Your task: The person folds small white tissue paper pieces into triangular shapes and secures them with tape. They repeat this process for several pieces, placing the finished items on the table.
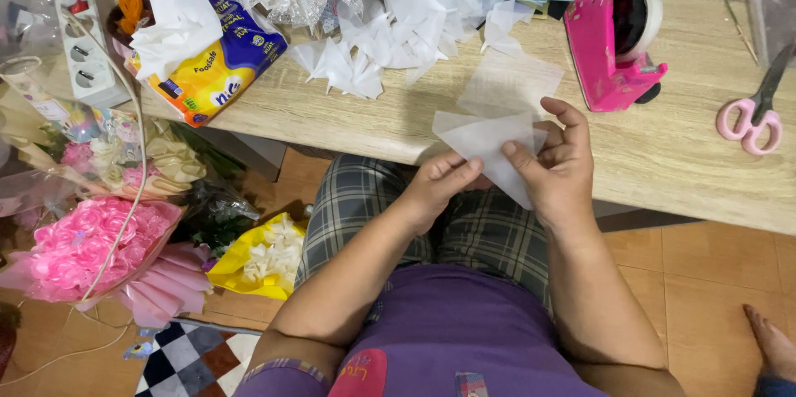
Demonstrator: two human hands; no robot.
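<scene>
Head view, looking down past a purple apron and checked trousers: both hands hold one translucent white sheet of thin paper [489, 144] just off the near edge of the wooden table [663, 156], above the lap. The left hand [435, 189] pinches the sheet's lower left edge between thumb and fingertips; the right hand [560, 169] closes thumb and forefinger on the middle of it, its other fingers curled behind. The sheet lies between the two hands, its long axis running from upper left to lower right, with a pointed corner hanging down toward the right wrist. It looks folded, frosted and slightly creased. A second flat sheet [510, 82] rests on the table just beyond the fingers, and a heap of folded white paper pieces [398, 32] lies farther back. A pink tape dispenser [609, 40] stands to the right, pink-handled scissors [754, 115] beyond it.
</scene>
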